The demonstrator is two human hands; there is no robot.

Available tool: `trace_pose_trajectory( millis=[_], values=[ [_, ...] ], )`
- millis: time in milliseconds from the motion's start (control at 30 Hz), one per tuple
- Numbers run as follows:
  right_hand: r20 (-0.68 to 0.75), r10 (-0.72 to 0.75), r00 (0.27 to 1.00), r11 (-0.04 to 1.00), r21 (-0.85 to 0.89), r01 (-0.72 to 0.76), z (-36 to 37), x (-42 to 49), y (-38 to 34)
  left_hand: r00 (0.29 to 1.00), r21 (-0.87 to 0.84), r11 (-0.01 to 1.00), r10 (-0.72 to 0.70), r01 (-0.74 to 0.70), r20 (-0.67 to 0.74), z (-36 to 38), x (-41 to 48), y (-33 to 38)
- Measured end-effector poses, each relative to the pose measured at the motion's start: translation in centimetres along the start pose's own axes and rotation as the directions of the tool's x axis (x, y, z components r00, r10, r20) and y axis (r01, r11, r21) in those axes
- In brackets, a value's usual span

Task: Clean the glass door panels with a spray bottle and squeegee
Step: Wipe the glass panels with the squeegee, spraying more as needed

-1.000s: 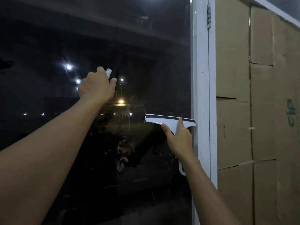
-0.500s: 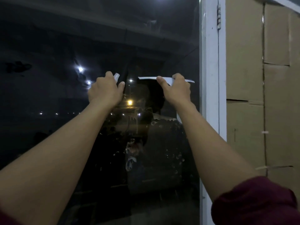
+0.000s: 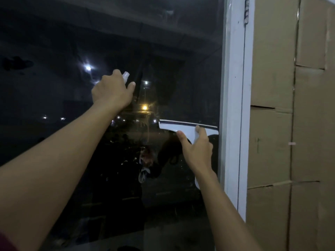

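A dark glass door panel (image 3: pixel 54 42) fills the left and middle of the head view, reflecting street lights. My right hand (image 3: pixel 197 151) grips a white squeegee (image 3: pixel 181 128) with a dark rubber blade, pressed flat on the glass beside the white door frame (image 3: pixel 233 87). The handle's end shows below my wrist. My left hand (image 3: pixel 112 90) is raised against the glass further left and higher, fingers curled round a spray bottle (image 3: pixel 126 76); only its pale nozzle tip shows above my fingers.
A wall of taped cardboard boxes (image 3: pixel 290 124) stands right of the frame. A metal hinge (image 3: pixel 246 11) sits at the frame's top. Water droplets speckle the lower glass near the squeegee.
My right hand raised the squeegee to the height of my left hand half a second ago, then pulled it back down the glass along the frame. My left hand stayed in place.
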State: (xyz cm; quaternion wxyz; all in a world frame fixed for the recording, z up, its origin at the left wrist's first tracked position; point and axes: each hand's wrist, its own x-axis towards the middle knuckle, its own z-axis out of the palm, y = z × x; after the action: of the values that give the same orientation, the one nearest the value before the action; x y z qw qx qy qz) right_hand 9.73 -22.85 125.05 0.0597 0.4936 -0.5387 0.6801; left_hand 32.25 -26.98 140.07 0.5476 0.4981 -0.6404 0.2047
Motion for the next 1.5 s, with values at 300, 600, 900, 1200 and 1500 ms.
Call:
trace_pose_trajectory(
  millis=[300,600,900,1200,1500],
  values=[
    [-0.051,-0.136,0.989,0.984,0.112,0.141,-1.4,6.1,-6.4,0.998,0.013,0.999,-0.051,0.05,0.044,-0.4,-0.1,0.5],
    [0.037,-0.195,0.98,0.981,-0.002,0.195,-1.2,10.4,-11.8,0.998,0.015,0.999,-0.053,0.052,0.021,-0.1,0.2,-0.1],
    [0.034,-0.087,0.996,0.995,0.061,0.085,-0.7,2.2,-2.8,0.998,0.036,0.998,-0.058,0.057,0.04,-0.1,0.3,-0.1],
    [0.055,-0.008,0.998,0.995,0.1,0.002,-0.8,-1.4,1.7,0.987,0.053,0.997,-0.057,0.049,0.153,-0.9,0.8,0.0],
    [0.075,-0.178,0.981,0.97,0.179,0.163,0.6,0.6,-4.8,0.992,-0.118,0.989,-0.079,0.091,0.101,-5.7,-0.6,-5.9]
  ],
)
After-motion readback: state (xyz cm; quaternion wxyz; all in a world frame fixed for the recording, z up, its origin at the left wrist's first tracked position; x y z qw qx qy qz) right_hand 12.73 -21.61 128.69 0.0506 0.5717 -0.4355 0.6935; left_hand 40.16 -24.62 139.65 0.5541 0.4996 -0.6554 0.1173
